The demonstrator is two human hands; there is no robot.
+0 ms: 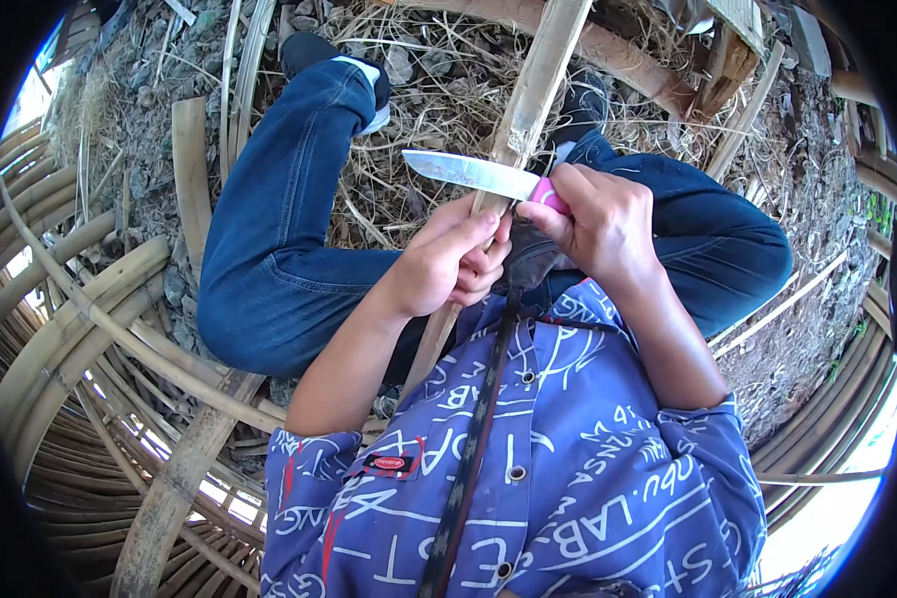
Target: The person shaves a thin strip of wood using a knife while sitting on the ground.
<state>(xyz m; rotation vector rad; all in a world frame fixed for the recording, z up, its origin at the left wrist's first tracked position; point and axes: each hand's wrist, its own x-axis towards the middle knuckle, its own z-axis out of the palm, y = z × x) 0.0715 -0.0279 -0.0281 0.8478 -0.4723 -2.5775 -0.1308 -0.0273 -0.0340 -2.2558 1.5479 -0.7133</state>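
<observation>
My right hand [604, 214] is closed round the pink handle of a knife [473, 174], whose broad blade points left. The blade lies across a long wooden strip [533, 90], just above my left fingers. My left hand [448, 254] is wrapped round that same strip, thumb on top. From far ahead between my legs the strip runs back toward my lap, its near end passing beside my shirt. A dark bag-like item [530, 257] partly shows between my hands, half hidden.
Dry shavings and fibres [409, 130] litter the stony ground between my legs. Curved bamboo strips [70, 309] form a slatted structure at left, with more slats [837, 399] at right. A rough wooden block [730, 70] stands at far right. A strap [473, 448] crosses my shirt.
</observation>
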